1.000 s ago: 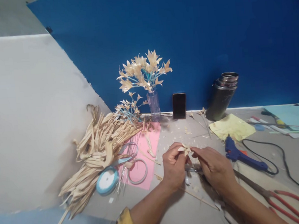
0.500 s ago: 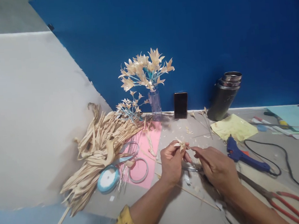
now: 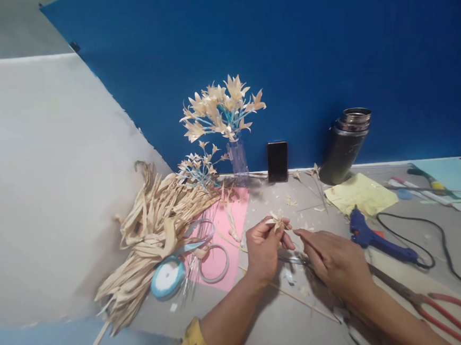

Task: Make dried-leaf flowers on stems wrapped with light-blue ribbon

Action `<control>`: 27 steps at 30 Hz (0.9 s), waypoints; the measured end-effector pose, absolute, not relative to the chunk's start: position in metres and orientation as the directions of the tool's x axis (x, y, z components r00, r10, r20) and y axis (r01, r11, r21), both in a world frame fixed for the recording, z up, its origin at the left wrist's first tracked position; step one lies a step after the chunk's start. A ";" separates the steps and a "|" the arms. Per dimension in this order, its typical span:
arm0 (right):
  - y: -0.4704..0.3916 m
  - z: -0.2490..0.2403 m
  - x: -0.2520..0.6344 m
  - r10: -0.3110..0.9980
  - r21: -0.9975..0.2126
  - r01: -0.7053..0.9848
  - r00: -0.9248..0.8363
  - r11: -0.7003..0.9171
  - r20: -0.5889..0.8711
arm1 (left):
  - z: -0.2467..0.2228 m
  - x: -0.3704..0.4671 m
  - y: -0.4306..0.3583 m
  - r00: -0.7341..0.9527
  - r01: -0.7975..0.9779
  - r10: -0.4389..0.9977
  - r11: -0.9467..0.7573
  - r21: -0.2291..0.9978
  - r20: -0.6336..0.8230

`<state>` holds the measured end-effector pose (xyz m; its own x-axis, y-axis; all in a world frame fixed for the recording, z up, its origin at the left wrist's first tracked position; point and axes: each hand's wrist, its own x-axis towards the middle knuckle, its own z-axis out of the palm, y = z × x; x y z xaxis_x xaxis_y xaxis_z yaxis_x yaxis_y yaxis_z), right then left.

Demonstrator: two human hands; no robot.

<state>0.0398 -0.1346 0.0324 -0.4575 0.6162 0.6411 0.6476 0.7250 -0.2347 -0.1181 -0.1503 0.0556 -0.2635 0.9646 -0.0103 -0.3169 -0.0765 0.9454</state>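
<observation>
Between the thumb and fingers of my left hand [image 3: 263, 247] is a small pale flower [image 3: 276, 221] of dried husk, its petals pointing up. My right hand [image 3: 335, 260] is closed just to the right, pinching the thin stem [image 3: 289, 228] of that flower near its base. Beneath the hands lies a metal blade-like tool [image 3: 293, 260], partly hidden by the right hand. A thin stick [image 3: 304, 300] rests on the table below the wrists.
At left, a bundle of dried husk strips [image 3: 151, 232] lies beside a blue ribbon spool [image 3: 168, 277] and pink paper [image 3: 223, 231]. Behind stand a vase of flowers [image 3: 238, 164], a phone [image 3: 277, 161] and a flask [image 3: 344, 145]. Rightward are a blue glue gun [image 3: 380, 243] and red-handled scissors [image 3: 428, 300].
My right hand has shifted very slightly, its fingertips still by the stem. The left hand keeps the flower in nearly the same spot. The view has tilted a little.
</observation>
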 end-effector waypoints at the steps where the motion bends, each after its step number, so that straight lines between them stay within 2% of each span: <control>1: -0.135 0.032 0.040 0.621 -0.238 0.649 -0.458 0.723 0.636 | 0.055 -0.118 -0.150 -0.262 -0.316 0.965 -0.078 0.946 -0.008; 13: -0.140 0.032 0.032 0.709 -0.408 0.592 -0.471 0.695 0.525 | 0.048 -0.116 -0.150 -0.223 -0.418 0.974 -0.049 0.907 -0.049; 19: -0.140 0.032 0.033 0.701 -0.400 0.598 -0.436 0.694 0.565 | 0.051 -0.117 -0.151 -0.243 -0.341 0.970 -0.056 0.938 -0.030; 27: -0.138 0.029 0.031 0.713 -0.433 0.575 -0.467 0.694 0.523 | 0.053 -0.113 -0.152 -0.193 -0.390 0.978 -0.007 0.921 -0.074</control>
<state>0.0312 -0.1379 0.0290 -0.4671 0.7130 0.5230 0.5747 0.6943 -0.4332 -0.1135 -0.1516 0.0526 -0.1933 0.9783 -0.0745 -0.3904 -0.0070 0.9206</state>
